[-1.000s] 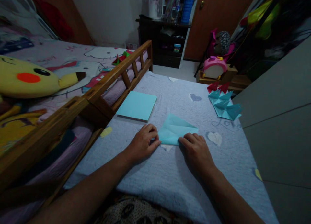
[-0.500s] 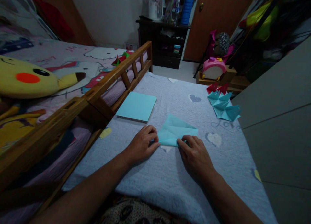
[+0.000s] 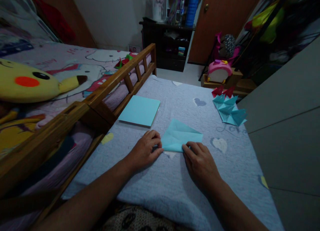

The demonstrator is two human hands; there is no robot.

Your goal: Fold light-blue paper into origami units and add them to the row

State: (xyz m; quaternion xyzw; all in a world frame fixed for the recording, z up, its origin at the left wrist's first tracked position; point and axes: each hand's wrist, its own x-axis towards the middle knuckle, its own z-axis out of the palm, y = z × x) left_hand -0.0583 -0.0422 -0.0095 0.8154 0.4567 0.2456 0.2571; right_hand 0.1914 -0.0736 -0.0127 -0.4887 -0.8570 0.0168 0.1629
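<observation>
A light-blue sheet of origami paper (image 3: 178, 134) lies on the cloth-covered surface, with crease lines across it and its near edge folded over. My left hand (image 3: 147, 147) pinches the paper's near left corner between thumb and curled fingers. On the near edge, toward the right, my right hand (image 3: 200, 157) presses with its thumb and bent fingers closed on the fold. A square stack of light-blue paper (image 3: 140, 110) rests beyond my left hand. Folded light-blue paper pieces (image 3: 228, 110) stand at the far right, with red folded paper (image 3: 222, 91) just behind them.
A wooden bed rail (image 3: 125, 74) runs along the left side. Behind it, a yellow plush toy (image 3: 27, 80) lies on a patterned bed. To the right rises a pale cabinet panel (image 3: 287, 124). A pink toy case (image 3: 220, 70) and a dark cabinet (image 3: 162, 47) stand beyond the far edge.
Both hands keep their grip on the paper's near edge, almost unmoved. The whole view has shifted very slightly.
</observation>
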